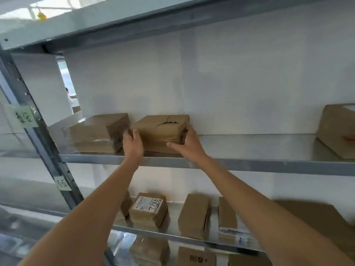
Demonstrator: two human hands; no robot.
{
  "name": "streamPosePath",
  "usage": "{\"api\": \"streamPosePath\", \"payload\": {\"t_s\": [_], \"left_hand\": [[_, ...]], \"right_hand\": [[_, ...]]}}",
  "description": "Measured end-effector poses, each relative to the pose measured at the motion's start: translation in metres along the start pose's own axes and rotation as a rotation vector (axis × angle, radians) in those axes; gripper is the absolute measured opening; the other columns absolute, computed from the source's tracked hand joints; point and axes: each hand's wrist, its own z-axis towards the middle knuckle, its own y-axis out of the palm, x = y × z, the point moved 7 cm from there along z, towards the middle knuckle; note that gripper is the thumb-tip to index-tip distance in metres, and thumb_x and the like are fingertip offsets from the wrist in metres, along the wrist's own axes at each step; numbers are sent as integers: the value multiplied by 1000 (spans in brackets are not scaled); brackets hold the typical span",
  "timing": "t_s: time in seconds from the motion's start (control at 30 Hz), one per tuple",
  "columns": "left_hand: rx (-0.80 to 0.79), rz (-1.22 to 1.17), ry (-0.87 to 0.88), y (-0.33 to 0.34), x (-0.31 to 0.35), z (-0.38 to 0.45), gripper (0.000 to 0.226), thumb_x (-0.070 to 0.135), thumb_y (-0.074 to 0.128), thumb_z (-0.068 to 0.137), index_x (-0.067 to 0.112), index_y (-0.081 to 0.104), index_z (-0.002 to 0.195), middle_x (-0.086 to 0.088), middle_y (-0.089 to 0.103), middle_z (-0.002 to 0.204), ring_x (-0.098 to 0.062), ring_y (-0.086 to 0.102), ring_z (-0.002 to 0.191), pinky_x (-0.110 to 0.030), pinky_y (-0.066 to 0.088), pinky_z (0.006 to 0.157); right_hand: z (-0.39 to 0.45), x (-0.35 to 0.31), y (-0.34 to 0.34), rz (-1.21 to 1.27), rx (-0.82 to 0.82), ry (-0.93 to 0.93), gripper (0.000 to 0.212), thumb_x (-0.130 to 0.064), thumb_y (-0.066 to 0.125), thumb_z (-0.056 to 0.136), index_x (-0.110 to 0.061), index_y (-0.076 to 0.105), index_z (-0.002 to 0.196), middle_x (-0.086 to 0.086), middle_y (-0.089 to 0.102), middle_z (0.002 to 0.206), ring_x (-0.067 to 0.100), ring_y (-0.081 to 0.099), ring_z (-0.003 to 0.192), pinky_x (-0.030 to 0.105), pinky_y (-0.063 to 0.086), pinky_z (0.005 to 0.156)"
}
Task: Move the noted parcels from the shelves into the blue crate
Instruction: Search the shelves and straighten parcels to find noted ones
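Hands, left (132,144) and right (189,144), clasped round one torn parcel (160,131), second parcel (98,133) just beside.

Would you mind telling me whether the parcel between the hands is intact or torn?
Torn: the parcel shows a dark jagged split in its top, while clear tape wraps its front.

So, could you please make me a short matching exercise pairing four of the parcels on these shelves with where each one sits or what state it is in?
Things:
1. torn parcel
2. taped parcel
3. parcel marked 7786
4. big parcel

Places or states:
A. far right of the upper shelf, partly out of view
B. on the shelf below, left hand and right hand away from it
C. held between both hands
D. left end of the upper shelf, beside the held one

Pairs: 1-C, 2-D, 3-B, 4-A
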Motion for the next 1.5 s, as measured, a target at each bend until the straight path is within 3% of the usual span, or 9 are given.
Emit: {"api": "streamPosePath", "payload": {"t_s": [0.2,0.43,0.53,0.7,0.87,0.97,1.13,1.3,1.5], "left_hand": [[-95,-92,-95,12,-15,32,58,51,29,101,12,47,140,-15,49,140,-35,44,130,-47,30,113],[-278,-238,-172,22,-29,52,73,66,34,86,17,51,136,-14,51,140,-36,47,128,-49,34,112],[-344,-435,-225,19,-29,55,53,51,28,99,12,56,123,-9,62,116,-23,57,101,-35,44,92],[-385,-598,-231,19,-37,62,50,46,18,104,20,60,99,1,60,97,-16,52,101,-31,39,92],[-459,-675,-241,16,-36,59,50,52,18,102,23,57,116,-12,58,133,-23,48,130,-40,26,112],[-509,-620,-204,20,-34,55,54,51,13,103,26,52,130,-2,58,132,-20,51,123,-41,29,106],[-478,-542,-136,22,-30,53,55,47,14,104,25,52,136,-1,58,128,-18,49,121,-40,24,114],[-459,-579,-170,19,-31,54,56,49,17,103,23,50,140,-3,55,136,-18,46,128,-35,28,114],[-485,-582,-173,21,-32,55,56,49,17,103,22,50,140,-5,59,134,-19,51,126,-32,37,106]], "right_hand": [[14,21,-14,87,70,146,89,-41,79,77,-17,29,145,3,47,144,21,48,128,26,39,96],[19,26,-22,203,158,118,77,-37,87,67,-21,45,130,-6,54,128,13,54,118,28,44,100],[19,28,-22,249,185,135,73,-53,83,62,-20,53,119,-2,60,124,15,59,113,33,49,98],[15,22,-23,405,192,155,60,-57,69,78,-12,59,117,5,65,121,18,61,115,29,49,97],[11,17,-18,405,117,165,61,-64,56,85,-20,60,127,0,60,131,18,53,124,38,37,110],[7,20,-18,466,107,210,47,-65,53,87,-32,60,119,-4,59,127,21,45,128,42,39,110],[9,19,-20,454,134,200,50,-59,47,93,-25,57,129,-3,60,115,26,50,127,43,34,112],[6,19,-18,390,175,262,58,-62,52,89,-13,63,119,5,59,125,27,45,126,34,50,87],[4,16,-15,423,154,243,41,-57,60,87,-37,59,123,-9,53,135,22,40,135,39,42,109]]}}
